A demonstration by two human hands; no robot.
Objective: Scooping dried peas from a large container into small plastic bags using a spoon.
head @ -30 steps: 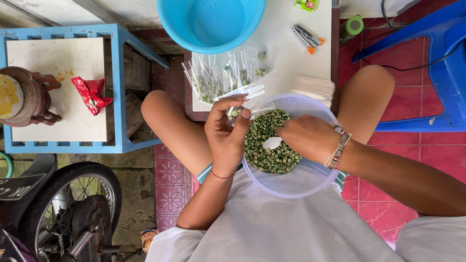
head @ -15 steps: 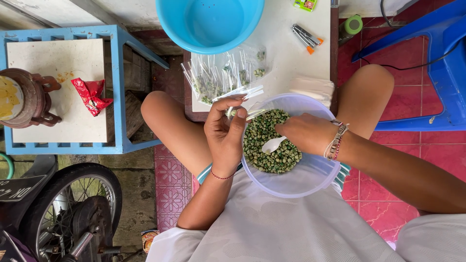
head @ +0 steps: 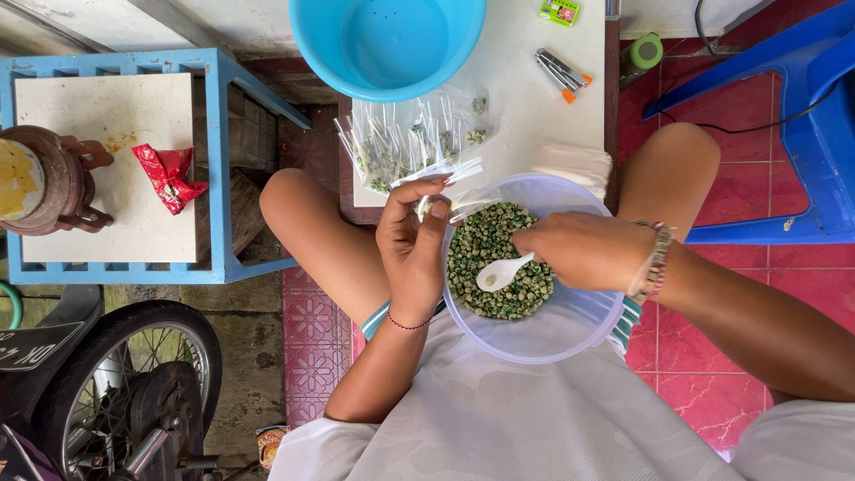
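Left hand (head: pixel 411 245) pinches a small clear bag (head: pixel 454 183) at the bowl's (head: pixel 570 330) near rim, fingers closed on its mouth. Right hand (head: pixel 583 251) grips a white spoon (head: pixel 500 273), scoop resting on the green peas (head: pixel 494 240) inside the bowl on the lap. Filled bags (head: pixel 401 142) lie on the table (head: pixel 525 98) beside a blue basin (head: pixel 387 44).

Single head view, looking straight down from above the seated person. Close on the lap and bowl (head: pixel 570 334); table (head: pixel 525 107) at top of frame, floor (head: pixel 712 356) around.
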